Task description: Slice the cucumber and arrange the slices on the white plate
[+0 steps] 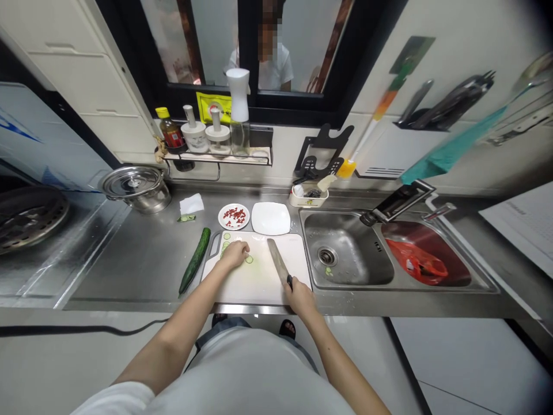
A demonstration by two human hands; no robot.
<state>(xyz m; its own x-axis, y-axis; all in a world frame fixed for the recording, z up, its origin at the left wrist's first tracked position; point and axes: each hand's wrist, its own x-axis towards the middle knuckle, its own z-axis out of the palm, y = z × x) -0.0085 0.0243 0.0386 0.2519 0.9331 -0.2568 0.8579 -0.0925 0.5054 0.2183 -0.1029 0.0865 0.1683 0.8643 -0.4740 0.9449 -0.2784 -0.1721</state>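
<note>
In the head view, my right hand (300, 295) is closed round the black handle of a kitchen knife (277, 259). Its blade points away from me over the right half of a white cutting board (242, 291). My left hand (234, 255) is on the board's left side with its fingers curled together; what they hold, if anything, is hidden. Thin cucumber slices (227, 236) lie beyond that hand, and one single slice (249, 259) rests just right of its fingers. A whole green cucumber (195, 260) lies on the counter left of the board.
Behind the board stand a plate of chopped red pieces (234, 216) and a white square plate (271, 218). To the right is a double sink (345, 276) with a faucet (397, 203). A lidded steel pot (142, 187) sits back left, near a shelf of seasonings (218, 155).
</note>
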